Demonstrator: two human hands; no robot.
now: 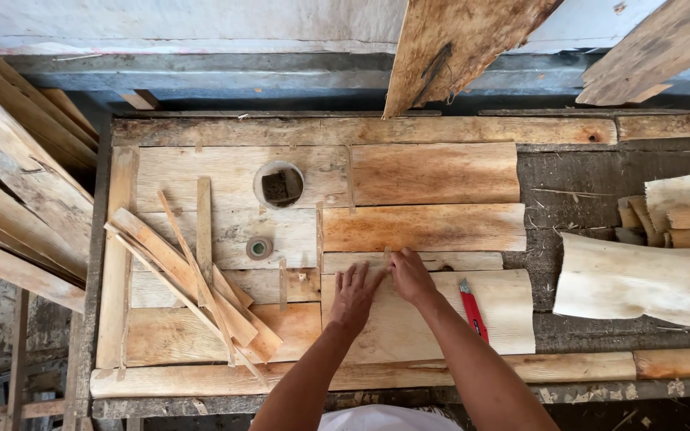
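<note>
Both hands rest near the lower centre of the frame on a pale wooden board [433, 319], the lowest of a stack of thin sheets laid across a rough wooden workbench [225, 132]. The left hand [354, 295] lies flat on the board with its fingers spread and pointing toward the top of the frame. The right hand [411, 276] sits just beside it, fingers close together and curled at the board's upper edge, where a narrow strip of wood [449, 260] meets it; the fingertips seem to press or pinch something small there, though it is too small to make out. A red utility knife [472, 310] lies on the same board, just right of the right wrist. Above the strip, two darker orange-brown sheets [433, 199] lie one above the other toward the centre of the frame. To the left of the hands, a loose pile of thin offcut slats [193, 279] fans out across the bench, with a small roll of tape [259, 248] near its upper right. Higher up, a round hole [279, 185] opens in the bench top. At the right edge, curled pale veneer sheets [640, 279] lie well apart from the hands, and long planks [17, 199] lean at the left edge.
</note>
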